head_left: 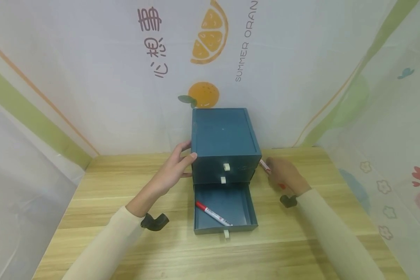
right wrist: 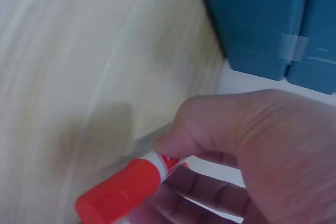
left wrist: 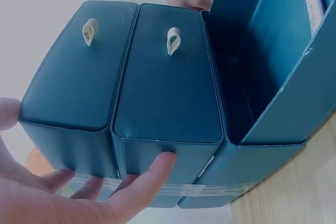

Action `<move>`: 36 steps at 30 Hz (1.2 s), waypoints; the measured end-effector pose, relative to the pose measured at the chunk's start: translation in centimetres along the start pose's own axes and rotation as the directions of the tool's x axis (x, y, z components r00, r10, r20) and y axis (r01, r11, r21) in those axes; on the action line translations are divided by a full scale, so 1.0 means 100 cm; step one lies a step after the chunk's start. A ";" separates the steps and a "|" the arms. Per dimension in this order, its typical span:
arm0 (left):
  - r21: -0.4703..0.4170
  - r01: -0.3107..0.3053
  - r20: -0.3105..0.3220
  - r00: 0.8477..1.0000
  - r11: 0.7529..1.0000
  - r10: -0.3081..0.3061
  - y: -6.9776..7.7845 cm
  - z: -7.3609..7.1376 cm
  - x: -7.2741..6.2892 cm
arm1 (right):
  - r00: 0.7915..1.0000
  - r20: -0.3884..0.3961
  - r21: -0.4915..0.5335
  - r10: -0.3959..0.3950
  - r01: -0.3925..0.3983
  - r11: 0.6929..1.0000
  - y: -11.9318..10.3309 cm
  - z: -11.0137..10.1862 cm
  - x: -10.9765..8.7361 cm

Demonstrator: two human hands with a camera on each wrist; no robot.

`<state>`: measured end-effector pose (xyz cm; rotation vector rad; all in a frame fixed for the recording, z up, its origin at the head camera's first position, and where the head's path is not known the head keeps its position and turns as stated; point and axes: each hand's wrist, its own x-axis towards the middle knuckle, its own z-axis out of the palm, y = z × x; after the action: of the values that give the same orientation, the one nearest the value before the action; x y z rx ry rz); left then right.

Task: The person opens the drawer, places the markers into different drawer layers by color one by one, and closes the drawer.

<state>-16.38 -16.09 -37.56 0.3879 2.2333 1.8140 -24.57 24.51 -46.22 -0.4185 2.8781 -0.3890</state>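
Note:
A dark blue three-drawer box [head_left: 224, 134] stands at the back of the table, its bottom drawer [head_left: 250, 208] pulled out. Inside that drawer lies a white marker with a red cap [head_left: 213, 214], slanted across the floor. My left hand [head_left: 173, 169] rests against the box's left side, thumb at the top front edge; the left wrist view shows the fingers [left wrist: 149, 182] spread along that side. To the right of the box, my right hand [head_left: 285, 175] pinches a second red-capped marker [right wrist: 118, 195] between thumb and fingers, low over the table.
The wooden table [head_left: 143, 249] runs forward from a printed white curtain [head_left: 126, 97] close behind the box. White loop pulls [head_left: 226, 167] stick out from the drawer fronts. Black wrist straps [head_left: 155, 221] hang by both cuffs.

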 end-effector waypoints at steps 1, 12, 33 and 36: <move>0.001 0.000 0.000 1.000 1.000 0.000 0.000 0.000 0.000 | 1.000 0.000 0.009 0.001 -0.001 1.000 -0.001 -0.002 0.000; -0.005 -0.004 0.004 1.000 1.000 0.004 -0.002 -0.001 0.002 | 0.995 -0.081 0.030 -0.054 0.057 0.998 -0.008 -0.041 -0.013; 0.002 0.004 0.002 1.000 1.000 -0.004 -0.001 -0.001 0.001 | 0.975 -0.160 0.044 -0.152 0.161 0.986 -0.074 -0.162 -0.091; 0.000 0.005 0.005 1.000 1.000 -0.005 -0.001 -0.001 0.001 | 0.958 -0.198 -0.011 -0.207 0.209 0.978 -0.089 -0.167 -0.102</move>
<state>-16.56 -16.16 -37.63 0.3861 2.2290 1.8093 -16.82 23.20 -26.21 -0.7242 3.0316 -0.5064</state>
